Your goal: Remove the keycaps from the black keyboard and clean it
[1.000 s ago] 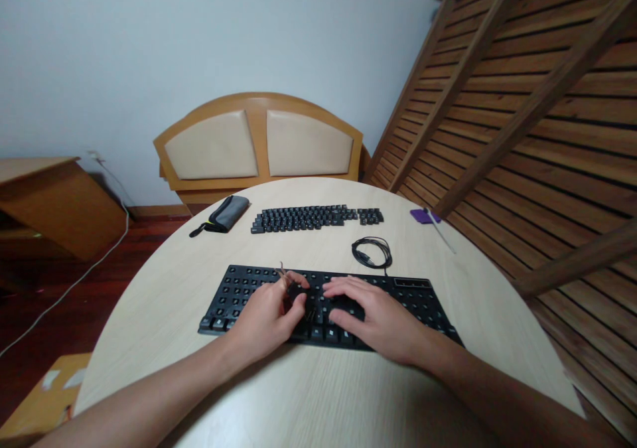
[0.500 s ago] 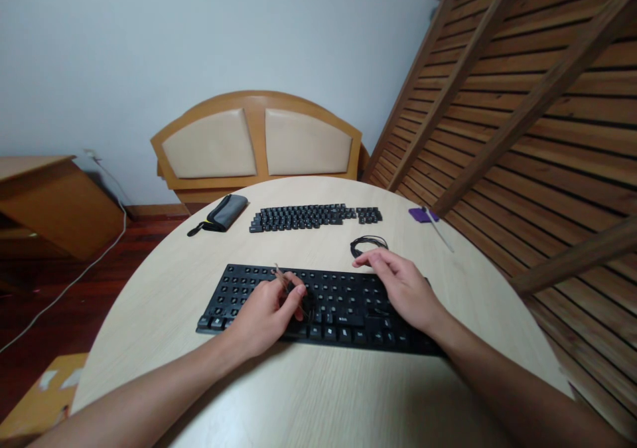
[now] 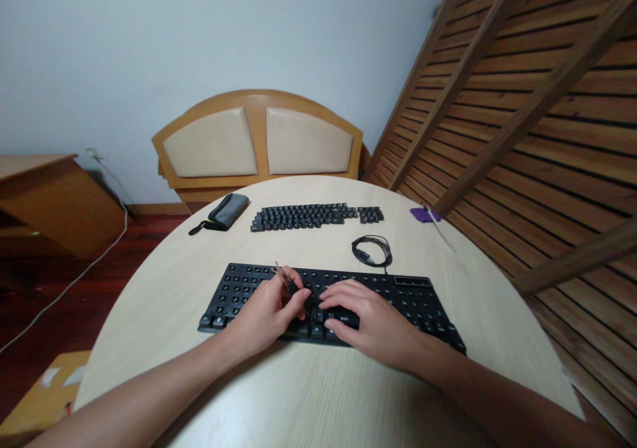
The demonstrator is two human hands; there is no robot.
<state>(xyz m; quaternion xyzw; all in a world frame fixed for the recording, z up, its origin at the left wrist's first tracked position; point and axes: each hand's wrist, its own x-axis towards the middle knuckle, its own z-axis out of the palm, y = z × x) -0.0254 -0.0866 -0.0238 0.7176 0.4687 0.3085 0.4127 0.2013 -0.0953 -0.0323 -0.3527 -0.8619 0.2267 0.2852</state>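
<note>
A black keyboard [image 3: 423, 300] lies in front of me, with most keycaps off its upper rows and keycaps still along the bottom row. My left hand [image 3: 271, 305] is closed around a thin wire keycap puller [image 3: 279, 272] above the middle of the keyboard. The puller's upper end sticks out past my fingers, and its wire tips point down to the keys; whether a keycap sits in them is hard to see. Beside those tips is my right hand [image 3: 365, 315], thumb and fingers apart, over the lower middle keys, holding nothing visible.
Behind the keyboard lie loose black keycaps [image 3: 298, 216] in rows. A coiled cable [image 3: 372, 251] rests by the keyboard's back edge. A grey pouch [image 3: 226, 212] sits at the left of the round table [image 3: 164, 315]; a purple cloth [image 3: 423, 215] with a thin stick-like tool [image 3: 442, 231] is at right.
My right hand has moved left from the keyboard's right part to its middle, next to my left hand. The cable coil and right keys are now uncovered. My left hand stays almost in place.
</note>
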